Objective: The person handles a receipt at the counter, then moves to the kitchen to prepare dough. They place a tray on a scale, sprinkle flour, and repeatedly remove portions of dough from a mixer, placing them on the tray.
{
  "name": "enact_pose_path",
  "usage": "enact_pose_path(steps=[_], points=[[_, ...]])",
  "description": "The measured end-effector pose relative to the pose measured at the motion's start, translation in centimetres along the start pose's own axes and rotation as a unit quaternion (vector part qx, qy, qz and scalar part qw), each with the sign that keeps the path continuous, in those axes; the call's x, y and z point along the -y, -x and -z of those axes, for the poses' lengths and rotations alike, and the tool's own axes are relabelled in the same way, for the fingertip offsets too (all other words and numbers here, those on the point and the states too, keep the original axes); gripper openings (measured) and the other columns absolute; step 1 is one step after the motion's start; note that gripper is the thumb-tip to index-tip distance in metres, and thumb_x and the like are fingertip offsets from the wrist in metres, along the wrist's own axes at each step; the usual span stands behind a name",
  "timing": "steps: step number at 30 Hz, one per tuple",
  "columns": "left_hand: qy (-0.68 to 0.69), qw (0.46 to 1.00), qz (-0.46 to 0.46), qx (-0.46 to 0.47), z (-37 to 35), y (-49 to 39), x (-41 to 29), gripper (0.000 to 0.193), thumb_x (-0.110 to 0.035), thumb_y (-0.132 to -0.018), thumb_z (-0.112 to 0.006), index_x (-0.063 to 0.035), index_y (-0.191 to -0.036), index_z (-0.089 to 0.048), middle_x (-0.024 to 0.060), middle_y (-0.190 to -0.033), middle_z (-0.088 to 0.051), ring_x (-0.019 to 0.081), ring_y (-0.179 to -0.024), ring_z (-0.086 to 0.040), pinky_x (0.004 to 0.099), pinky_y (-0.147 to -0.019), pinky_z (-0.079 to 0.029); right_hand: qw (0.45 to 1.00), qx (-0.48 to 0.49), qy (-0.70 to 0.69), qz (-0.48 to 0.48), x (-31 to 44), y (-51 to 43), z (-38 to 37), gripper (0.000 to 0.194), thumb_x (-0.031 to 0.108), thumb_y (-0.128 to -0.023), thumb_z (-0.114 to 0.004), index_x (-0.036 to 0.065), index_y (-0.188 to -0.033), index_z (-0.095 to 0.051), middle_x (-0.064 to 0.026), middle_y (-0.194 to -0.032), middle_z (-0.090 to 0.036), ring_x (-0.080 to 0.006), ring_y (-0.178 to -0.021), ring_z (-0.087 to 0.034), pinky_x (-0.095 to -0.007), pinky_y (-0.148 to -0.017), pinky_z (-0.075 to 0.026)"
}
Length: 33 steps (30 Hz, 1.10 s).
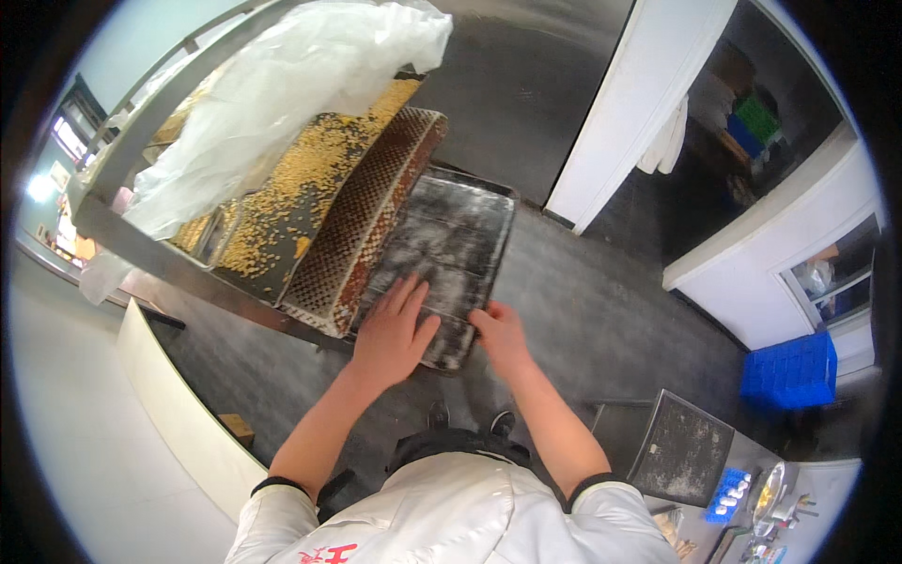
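Observation:
A dark metal baking tray [451, 225] with a worn, whitish surface lies in front of me beside a perforated metal tray [366, 204]. My left hand [394, 331] rests flat on the near part of the baking tray, fingers spread. The tray's right rim is pinched between the thumb and fingers of my right hand [500, 335]. Left of the perforated tray, small yellow pieces [303, 169], maybe nuts or seeds, are scattered over a dark surface. Translucent plastic sheeting [282, 106] partly covers them.
A metal rack frame [155, 257] borders the left side. To the right are a white door frame [620, 106] and a blue plastic crate [789, 370]. Another dark tray [683, 448] leans at the lower right near a counter with a bowl [768, 497].

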<state>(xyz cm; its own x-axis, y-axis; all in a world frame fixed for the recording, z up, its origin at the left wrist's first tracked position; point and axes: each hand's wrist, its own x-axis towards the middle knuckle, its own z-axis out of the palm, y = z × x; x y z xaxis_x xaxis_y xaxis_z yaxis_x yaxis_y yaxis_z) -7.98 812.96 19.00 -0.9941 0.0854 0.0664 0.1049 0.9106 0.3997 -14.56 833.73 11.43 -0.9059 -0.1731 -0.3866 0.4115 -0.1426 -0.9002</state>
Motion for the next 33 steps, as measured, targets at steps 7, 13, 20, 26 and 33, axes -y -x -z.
enact_pose_path(steps=[7,13,20,26,33], points=[[-0.125,0.983,-0.005,0.137,-2.7,-3.9,-2.0,0.08,-0.066,-0.109,-0.039,-0.0241,-0.173,-0.017,0.0115,-0.179,-0.011,0.0382,-0.164,-0.013,0.0571,-0.132,-0.018,0.989,-0.079,-0.128,0.005,3.4,4.0,10.4,0.023,0.003,-0.088,-0.065,0.005,-0.109,-0.055,-0.0042,-0.098,-0.056,-0.016,-0.085,-0.057,-0.0353,-0.075,-0.05],[-0.162,0.979,0.029,0.123,-3.2,-4.6,-4.2,0.084,-0.071,-0.106,-0.04,-0.0253,-0.173,-0.017,0.0109,-0.179,-0.012,0.0342,-0.165,-0.013,0.0515,-0.134,-0.016,0.98,-0.009,-0.165,-0.11,4.4,4.5,12.7,0.031,0.002,-0.085,-0.061,0.004,-0.116,-0.055,-0.0045,-0.098,-0.056,-0.0183,-0.085,-0.06,-0.0371,-0.074,-0.053],[-0.141,0.978,0.105,0.109,-2.0,-4.8,-1.8,0.084,-0.071,-0.106,-0.04,-0.0229,-0.172,-0.021,0.0115,-0.177,-0.018,0.0357,-0.163,-0.019,0.057,-0.13,-0.025,0.975,-0.017,-0.219,-0.011,2.6,4.3,13.2,0.037,0.0,-0.081,-0.058,0.002,-0.118,-0.055,-0.0068,-0.098,-0.058,-0.0215,-0.087,-0.062,-0.0375,-0.076,-0.055],[-0.123,0.986,0.08,0.08,-2.9,-3.8,0.8,0.081,-0.067,-0.107,-0.044,-0.0184,-0.169,-0.029,0.0099,-0.176,-0.023,0.0369,-0.161,-0.023,0.057,-0.128,-0.028,0.98,-0.027,-0.197,0.012,2.8,4.6,13.5,0.044,0.005,-0.078,-0.056,-0.002,-0.121,-0.058,-0.0104,-0.102,-0.064,-0.0241,-0.089,-0.066,-0.0388,-0.081,-0.057],[0.004,0.993,-0.085,0.088,-2.4,-5.1,-2.2,0.07,-0.058,-0.107,-0.052,-0.0191,-0.164,-0.041,0.0103,-0.173,-0.032,0.0379,-0.159,-0.03,0.0559,-0.127,-0.031,0.971,-0.126,-0.199,0.036,1.4,6.2,15.7,0.048,0.004,-0.073,-0.059,0.0,-0.12,-0.058,-0.0091,-0.101,-0.062,-0.0246,-0.088,-0.064,-0.0377,-0.083,-0.056]])
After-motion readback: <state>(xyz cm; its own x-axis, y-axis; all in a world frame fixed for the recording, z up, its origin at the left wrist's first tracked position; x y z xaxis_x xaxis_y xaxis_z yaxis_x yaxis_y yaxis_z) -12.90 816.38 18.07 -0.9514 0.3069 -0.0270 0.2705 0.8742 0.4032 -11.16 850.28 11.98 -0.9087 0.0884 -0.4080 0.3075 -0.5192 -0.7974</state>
